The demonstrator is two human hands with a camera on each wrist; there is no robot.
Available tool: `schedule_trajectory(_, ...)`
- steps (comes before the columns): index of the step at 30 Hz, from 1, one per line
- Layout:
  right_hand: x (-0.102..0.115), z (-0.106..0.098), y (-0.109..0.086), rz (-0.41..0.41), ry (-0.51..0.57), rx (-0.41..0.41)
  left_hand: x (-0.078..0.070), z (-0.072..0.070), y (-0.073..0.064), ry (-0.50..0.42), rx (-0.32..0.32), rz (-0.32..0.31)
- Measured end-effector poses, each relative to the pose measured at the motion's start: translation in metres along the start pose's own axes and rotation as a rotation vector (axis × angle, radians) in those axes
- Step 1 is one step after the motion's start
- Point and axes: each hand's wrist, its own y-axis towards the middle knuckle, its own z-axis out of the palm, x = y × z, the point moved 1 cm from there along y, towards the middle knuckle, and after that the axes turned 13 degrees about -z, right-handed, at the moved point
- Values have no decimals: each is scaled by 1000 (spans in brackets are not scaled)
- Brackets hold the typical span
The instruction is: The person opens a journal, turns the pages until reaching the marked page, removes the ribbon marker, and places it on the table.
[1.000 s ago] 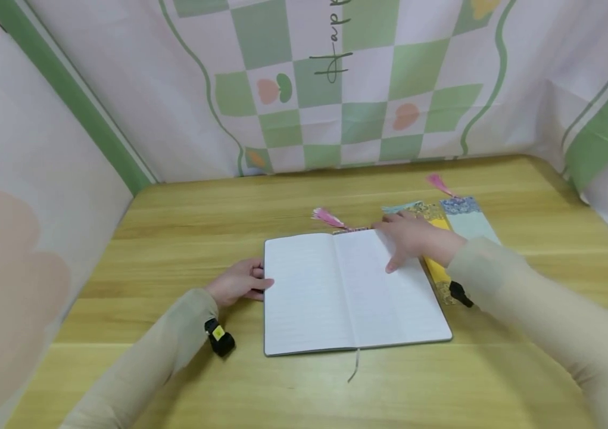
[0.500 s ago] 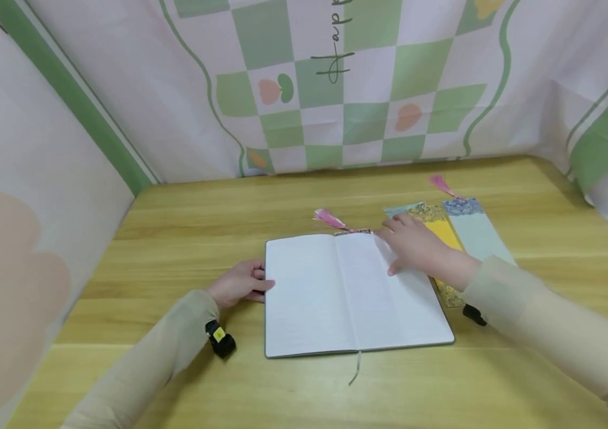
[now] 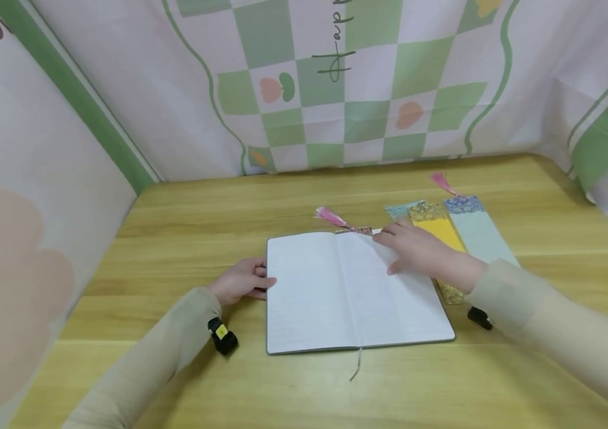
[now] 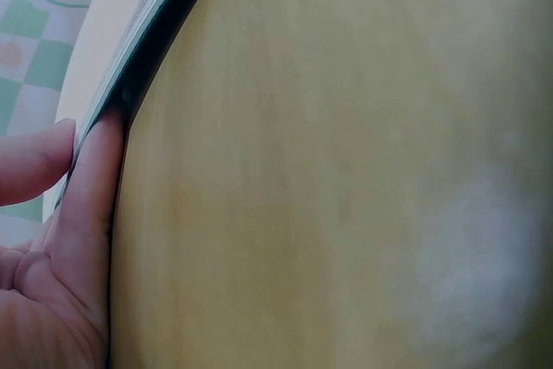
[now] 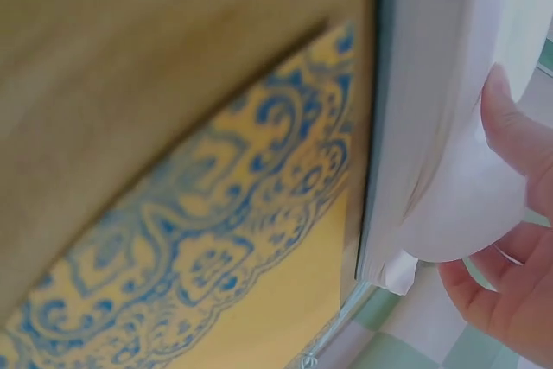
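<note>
An open notebook (image 3: 309,298) with blank-looking, faintly lined pages lies in the middle of the table. My left hand (image 3: 242,280) holds its left edge, thumb on the page and fingers tucked under the cover, as the left wrist view shows. At the top right corner, my right hand (image 3: 416,247) pinches a page (image 5: 467,222), which bends between thumb and fingers in the right wrist view. From the top edge sticks the patterned end of a bookmark (image 3: 359,230), its pink tassel (image 3: 329,216) on the table. A faint band shows through the right page; the rest is hidden.
Right of the notebook lie a yellow bookmark (image 3: 445,232) with patterned ends and a pale blue-green one (image 3: 480,232) with a pink tassel. A light blue tassel (image 3: 397,211) lies by the yellow one. A ribbon (image 3: 357,366) hangs from the notebook's bottom. Printed cloth (image 3: 368,77) walls the back.
My right hand has shifted slightly right and toward me at the page corner, uncovering more of the yellow and pale bookmarks. The left hand keeps its hold on the notebook.
</note>
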Motion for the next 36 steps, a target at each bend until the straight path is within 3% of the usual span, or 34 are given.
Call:
schedule_trajectory(5, 4, -1, -5, 2, 98, -14, -1, 1, 0, 3, -8, -18)
schedule_trajectory(12, 8, 0, -16, -66, 175, -11, 1, 1, 3, 4, -7, -28)
schedule_trajectory(16, 13, -8, -22, -89, 289, 6, 1, 1, 3, 3, -7, -21)
schedule_trajectory(22, 20, -26, -29, -33, 579, 3, 0, -1, 3, 2, -11, -16)
schedule_trajectory(27, 26, -31, -31, 107, 890, 12, -1, 0, 1, 4, -4, -18)
schedule_trajectory(30, 33, -31, -28, 109, 1022, 23, 0, 0, 0, 0, -4, -15)
schedule_trajectory(33, 44, -24, -22, 30, 982, 50, 1, 0, 0, 0, -4, -8)
schedule_trajectory(36, 56, -15, -11, -39, 812, 93, -1, -1, 1, -13, -4, -4)
